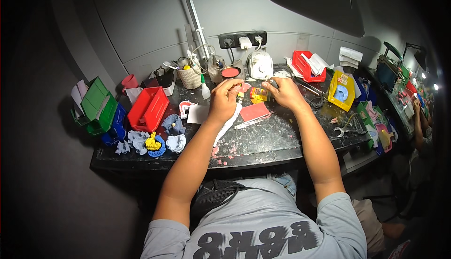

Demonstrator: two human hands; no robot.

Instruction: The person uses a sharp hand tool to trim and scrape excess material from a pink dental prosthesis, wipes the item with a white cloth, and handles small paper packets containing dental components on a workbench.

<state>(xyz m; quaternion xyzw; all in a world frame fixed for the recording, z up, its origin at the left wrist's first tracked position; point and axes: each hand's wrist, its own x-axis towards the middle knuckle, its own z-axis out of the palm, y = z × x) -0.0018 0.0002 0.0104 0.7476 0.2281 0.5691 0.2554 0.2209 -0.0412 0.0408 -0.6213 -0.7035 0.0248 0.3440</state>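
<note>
My left hand is over the middle of the workbench, its fingers closed in a pinch on a small pink piece that looks like wax. To its right, my right hand is wrapped round a dark handle; the tool's working end is too small to make out. Between the hands lies a small yellow and red box. Nearer to me is a flat pink wax sheet, with a slim metal tool along its front edge. A white cloth strip runs beside my left forearm.
Red and green bins stand left, behind several dental impressions. At the back are a round dish of red wax, a white device and a lamp arm. A yellow bin stands right, near a wrench.
</note>
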